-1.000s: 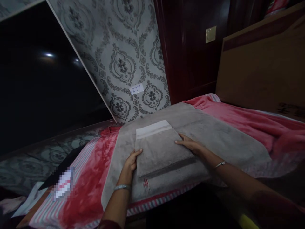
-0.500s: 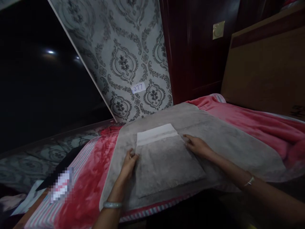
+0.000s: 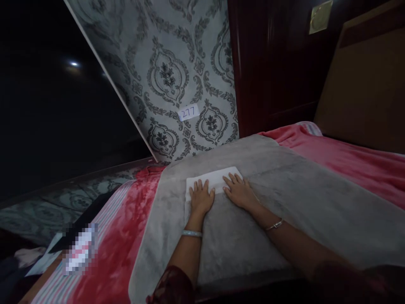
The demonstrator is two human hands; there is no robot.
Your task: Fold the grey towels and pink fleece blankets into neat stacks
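A folded grey plush cloth with a white band along its far end lies on a grey blanket. My left hand rests flat on the left part of the band, fingers spread. On the band's right part lies my right hand, palm down, its fingers also apart. Neither hand grips anything. My forearms hide some of the cloth's left and right edges. Its kind of item cannot be made out beyond a folded soft cloth.
Under the grey blanket is a red blanket with a striped border. A large dark panel stands at left. Patterned wallpaper bears a paper marked 277. A cardboard box stands at the far right.
Both hands have moved from the cloth's side edges onto its white band, and their fingers have spread flat. The camera view has shifted slightly.
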